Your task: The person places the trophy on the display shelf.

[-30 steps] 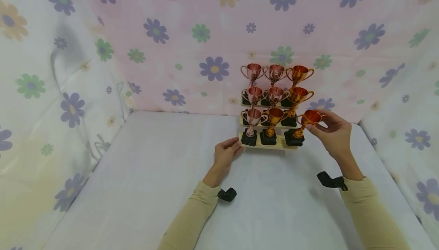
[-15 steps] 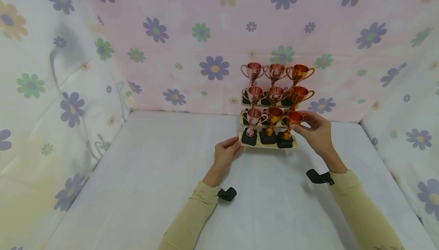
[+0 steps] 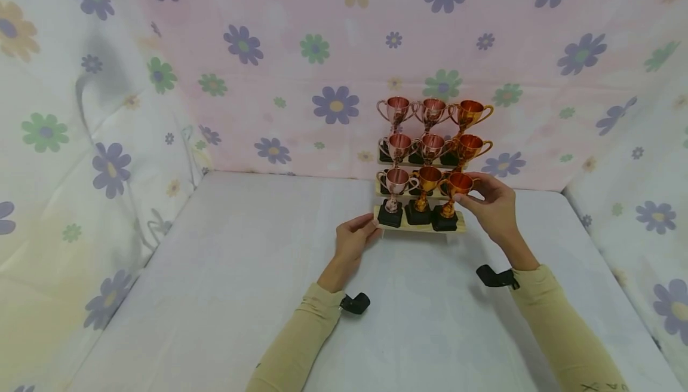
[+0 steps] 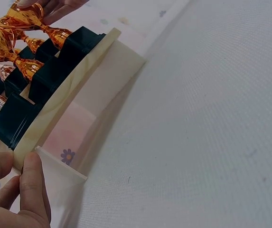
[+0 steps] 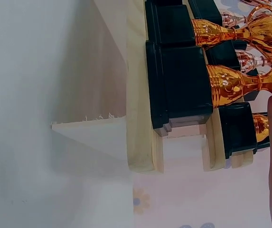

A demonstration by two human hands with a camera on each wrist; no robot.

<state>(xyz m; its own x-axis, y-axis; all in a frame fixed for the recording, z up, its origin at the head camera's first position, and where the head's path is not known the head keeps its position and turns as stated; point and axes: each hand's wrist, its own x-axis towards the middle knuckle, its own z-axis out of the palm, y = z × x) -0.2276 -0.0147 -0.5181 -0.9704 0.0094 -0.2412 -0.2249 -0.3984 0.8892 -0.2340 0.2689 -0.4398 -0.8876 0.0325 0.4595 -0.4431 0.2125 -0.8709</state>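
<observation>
In the head view, my right hand [image 3: 494, 204] pinches the cup of a gold toy trophy [image 3: 460, 183] at the right of the front shelf. Its black base [image 5: 183, 85] sits on the board, close against the base of the middle gold trophy [image 3: 429, 178]. A pink-copper trophy [image 3: 396, 181] stands at the shelf's left. My left hand [image 3: 350, 245] grips the left end of the wooden front board [image 3: 461, 223]; in the left wrist view its thumb and fingers [image 4: 31, 183] hold the board's corner. Part of the right hand is cut off in the right wrist view.
Behind the front row, two higher tiers bear more trophies, such as a pink-copper one [image 3: 398, 146] and a gold one [image 3: 470, 111]. White side panels [image 4: 114, 71] support the stepped stand. Flowered cloth [image 3: 290, 51] hangs behind the white tabletop [image 3: 242, 272].
My right hand has moved the gold trophy leftward, from overhanging the front shelf's right end to beside the middle one. The left hand has stayed on the board.
</observation>
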